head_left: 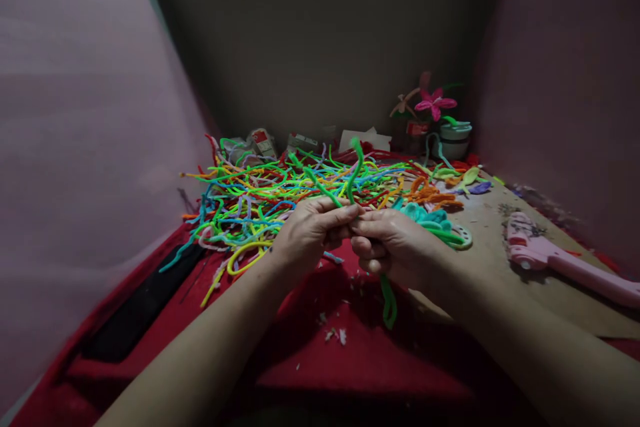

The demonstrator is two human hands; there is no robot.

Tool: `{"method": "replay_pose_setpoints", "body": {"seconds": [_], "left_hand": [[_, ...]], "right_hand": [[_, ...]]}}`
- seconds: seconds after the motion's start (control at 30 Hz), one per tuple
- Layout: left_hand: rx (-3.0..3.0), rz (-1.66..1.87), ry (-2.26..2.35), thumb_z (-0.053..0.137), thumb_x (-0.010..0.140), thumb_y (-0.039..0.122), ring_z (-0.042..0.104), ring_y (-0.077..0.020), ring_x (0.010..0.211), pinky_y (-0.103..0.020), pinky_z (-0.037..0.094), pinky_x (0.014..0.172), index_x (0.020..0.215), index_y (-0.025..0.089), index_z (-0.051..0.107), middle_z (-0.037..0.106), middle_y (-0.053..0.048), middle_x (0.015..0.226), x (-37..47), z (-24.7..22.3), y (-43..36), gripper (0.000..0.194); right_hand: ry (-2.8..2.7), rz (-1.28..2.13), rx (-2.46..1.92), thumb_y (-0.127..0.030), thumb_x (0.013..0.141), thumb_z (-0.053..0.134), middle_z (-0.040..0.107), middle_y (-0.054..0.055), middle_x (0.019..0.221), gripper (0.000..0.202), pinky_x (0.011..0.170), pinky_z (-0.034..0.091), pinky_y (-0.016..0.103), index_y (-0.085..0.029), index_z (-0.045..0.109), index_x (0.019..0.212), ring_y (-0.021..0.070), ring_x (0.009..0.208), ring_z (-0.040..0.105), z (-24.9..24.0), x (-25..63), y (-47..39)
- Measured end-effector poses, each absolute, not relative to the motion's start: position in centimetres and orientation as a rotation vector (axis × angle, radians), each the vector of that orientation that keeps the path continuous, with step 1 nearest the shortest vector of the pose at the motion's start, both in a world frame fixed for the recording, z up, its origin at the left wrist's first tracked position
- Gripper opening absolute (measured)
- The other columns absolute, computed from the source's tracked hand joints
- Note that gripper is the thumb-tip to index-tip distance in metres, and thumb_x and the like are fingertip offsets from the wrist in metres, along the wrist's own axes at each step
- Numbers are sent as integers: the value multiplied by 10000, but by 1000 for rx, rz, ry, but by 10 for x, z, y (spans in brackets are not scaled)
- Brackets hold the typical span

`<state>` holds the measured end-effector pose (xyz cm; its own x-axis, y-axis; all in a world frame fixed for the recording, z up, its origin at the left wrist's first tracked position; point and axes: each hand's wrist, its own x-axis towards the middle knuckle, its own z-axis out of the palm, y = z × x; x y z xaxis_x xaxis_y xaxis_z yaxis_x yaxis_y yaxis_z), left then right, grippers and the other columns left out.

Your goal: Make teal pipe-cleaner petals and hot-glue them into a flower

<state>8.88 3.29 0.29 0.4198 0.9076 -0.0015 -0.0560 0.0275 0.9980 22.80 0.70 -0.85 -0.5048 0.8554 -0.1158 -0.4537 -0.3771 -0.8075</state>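
The green pipe cleaner [357,170] is sitting between the two hands, at their meeting fingertips. The left hand [323,223] is closing thumb and finger on it, and the right hand [383,237] is pinching just beside, fingers curled and almost touching the left. Above the grip, two green ends are forking: one is leaning up and away to the left, nearer the left hand, while the other is standing almost upright over the join. Below the right hand, a narrow green loop [389,310] is hanging with its long axis near vertical; the fingers are hiding whether it is joining the upper ends. Beyond the hands, a tangled pile of pipe cleaners [245,197] is covering the far worktop [320,367].
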Motion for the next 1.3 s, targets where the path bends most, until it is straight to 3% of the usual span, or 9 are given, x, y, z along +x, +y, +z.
{"method": "replay_pose_setpoints", "body": {"seconds": [0.2, 0.3, 0.4, 0.83, 1.03, 1.17, 1.3], "left_hand": [[1189, 1013, 853, 662, 670, 306, 440, -32, 391, -142, 319, 403, 636, 131, 481, 467, 50, 470, 91, 4, 37, 254], [1202, 1057, 850, 638, 693, 311, 333, -15, 331, -141, 273, 362, 579, 149, 410, 368, 83, 406, 90, 4, 39, 301], [1188, 1150, 861, 618, 701, 292, 263, -12, 309, -142, 214, 324, 570, 163, 370, 365, 85, 407, 84, 7, 45, 309], [1261, 1462, 1032, 551, 724, 248, 287, -21, 307, -152, 266, 314, 618, 178, 381, 394, 88, 459, 63, 21, 63, 213], [1482, 1584, 1206, 588, 705, 284, 317, -10, 317, -134, 243, 333, 532, 165, 354, 377, 84, 420, 55, 16, 70, 315], [1272, 1504, 986, 636, 667, 305, 297, -12, 318, -141, 225, 326, 585, 162, 417, 393, 87, 445, 54, 20, 69, 274], [1136, 1164, 713, 693, 623, 357, 330, -7, 361, -142, 272, 367, 714, 138, 515, 425, 75, 510, 60, 21, 61, 296]], "right_hand": [[-901, 1953, -674, -194, 730, 559, 490, -19, 501, 94, 353, 203, 146, -101, 570, 717, 19, 370, 286, -11, 225, 9], [-885, 1895, -780, -225, 722, 567, 428, -50, 420, 128, 327, 144, 151, -107, 574, 672, 15, 330, 224, -14, 222, 7], [-919, 1858, -841, -251, 714, 576, 390, -65, 392, 145, 321, 162, 160, -114, 587, 670, 24, 315, 253, -14, 219, 3], [-946, 1918, -867, -230, 712, 563, 358, -73, 382, 134, 326, 148, 167, -113, 601, 660, 20, 309, 242, -12, 215, -5], [-1023, 1868, -845, -238, 726, 562, 321, -84, 340, 141, 326, 94, 180, -129, 593, 642, 20, 298, 174, -13, 210, -9], [-1048, 1844, -862, -263, 730, 571, 347, -78, 341, 158, 328, 91, 183, -127, 595, 652, 20, 294, 184, -11, 209, -10], [-1013, 1805, -854, -255, 731, 568, 371, -77, 353, 144, 317, 106, 176, -125, 592, 675, 18, 285, 203, -9, 213, -7]]}}
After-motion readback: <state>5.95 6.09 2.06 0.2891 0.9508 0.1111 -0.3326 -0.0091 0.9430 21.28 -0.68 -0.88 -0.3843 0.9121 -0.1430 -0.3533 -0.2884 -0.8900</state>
